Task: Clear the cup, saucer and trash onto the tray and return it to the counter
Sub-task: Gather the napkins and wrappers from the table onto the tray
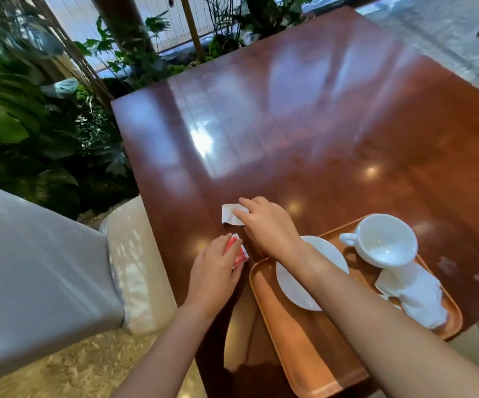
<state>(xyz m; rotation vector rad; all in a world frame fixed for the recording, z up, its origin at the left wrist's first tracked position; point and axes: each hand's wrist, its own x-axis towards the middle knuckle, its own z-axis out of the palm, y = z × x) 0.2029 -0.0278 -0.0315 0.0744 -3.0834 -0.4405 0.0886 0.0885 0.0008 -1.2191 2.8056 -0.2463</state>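
An orange tray (295, 349) lies at the near right of the wooden table (304, 133). On it are a white saucer (293, 285), a white cup (385, 239) leaning on its side, and a crumpled white napkin (416, 294). My left hand (215, 271) rests on the table left of the tray, its fingers closed on a red and white wrapper (239, 251). My right hand (267, 225) reaches across the saucer, and its fingertips press on a small white paper scrap (231, 214) lying on the table.
A grey and cream upholstered chair (60, 268) stands close on the left of the table. Green plants (31, 116) and slanted posts fill the far left. Stone floor shows at the far right and below the chair.
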